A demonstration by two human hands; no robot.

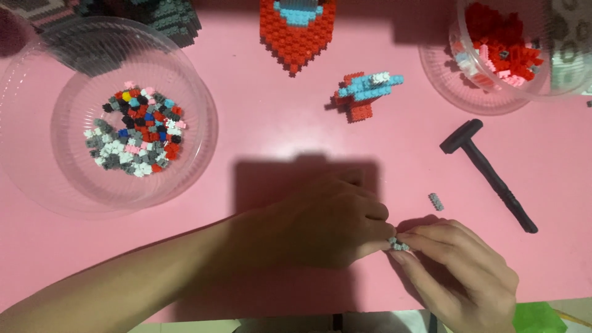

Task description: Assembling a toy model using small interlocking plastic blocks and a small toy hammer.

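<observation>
Hands meet near the middle of the pink table in the head view. Left hand and right hand both pinch 1 small grey brick piece between their fingertips, fingers closed on it, just above the table. Just right and a little farther lies 1 loose grey brick, apart from the hands. Right of that, a black tool with a T-shaped head lies slanted. Far left stands a clear bowl holding mixed red, grey, black, white and pink bricks. Far right, 2 stacked clear bowls hold mostly red bricks. Between them, a small red and blue build rests on the table, and a larger red build sits at the far edge.
</observation>
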